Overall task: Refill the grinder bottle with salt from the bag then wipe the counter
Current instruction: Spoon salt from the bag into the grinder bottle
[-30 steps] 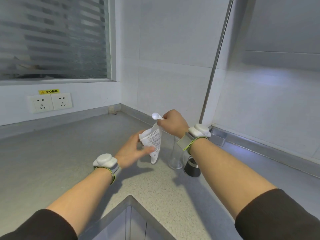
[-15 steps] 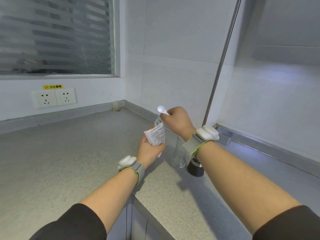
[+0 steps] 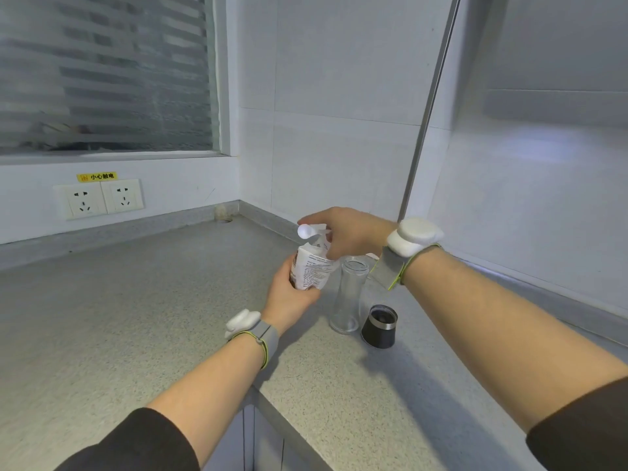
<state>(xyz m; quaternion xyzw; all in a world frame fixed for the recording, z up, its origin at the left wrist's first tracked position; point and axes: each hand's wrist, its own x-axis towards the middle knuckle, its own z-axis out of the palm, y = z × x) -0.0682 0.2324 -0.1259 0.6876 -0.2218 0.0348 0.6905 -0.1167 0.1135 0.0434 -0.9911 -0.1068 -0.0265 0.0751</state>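
L hand (image 3: 289, 294) curls round upright salt bag (image 3: 311, 270), held above counter (image 3: 136, 300). R hand (image 3: 346, 232) pinches white spoon (image 3: 306, 230) at bag's mouth. Clear grinder bottle (image 3: 350, 294) stands upright just right of bag, mouth open, nearer R hand; black grinder top (image 3: 379, 326) sits beside it.

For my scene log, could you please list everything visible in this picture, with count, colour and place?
salt bag: one, white with print, held upright above the counter
spoon: one, white, at the salt bag's top
glass bottle: one, clear, uncapped, upright on the counter, right of the salt bag
grinder cap: one, black with silver ring, on the counter beside the glass bottle
counter: one, speckled grey
sockets: two, white, left wall
warning label: one, yellow, above the sockets
window: one, grey blinds, upper left
wristbands: two, grey with white pods, one per wrist
left hand: grips the salt bag
right hand: holds the spoon
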